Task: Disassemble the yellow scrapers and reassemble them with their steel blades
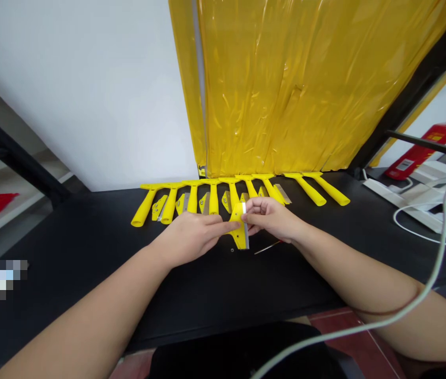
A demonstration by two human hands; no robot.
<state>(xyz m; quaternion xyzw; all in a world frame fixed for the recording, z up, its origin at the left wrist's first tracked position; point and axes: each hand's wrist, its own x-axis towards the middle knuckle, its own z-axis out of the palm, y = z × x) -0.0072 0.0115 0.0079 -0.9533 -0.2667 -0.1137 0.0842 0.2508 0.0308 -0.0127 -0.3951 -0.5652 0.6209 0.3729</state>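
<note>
My left hand [191,238] and my right hand [272,218] meet over the black table [215,295], both pinching a yellow plastic scraper head [239,237] with a steel blade [245,234] along its edge. Fingers hide part of that head. Just beyond my fingers lies a row of several yellow scraper handles [211,197], with loose yellow heads and blades [207,203] between them. A tiny screw [232,250] rests on the table below the held head, and a thin metal pin [266,247] lies to its right.
A yellow plastic sheet [278,89] hangs over the white wall [84,89] behind the table. At the right are a white power strip [416,202], white cables and a red bottle [424,150]. A grey cable [436,268] crosses above my right arm.
</note>
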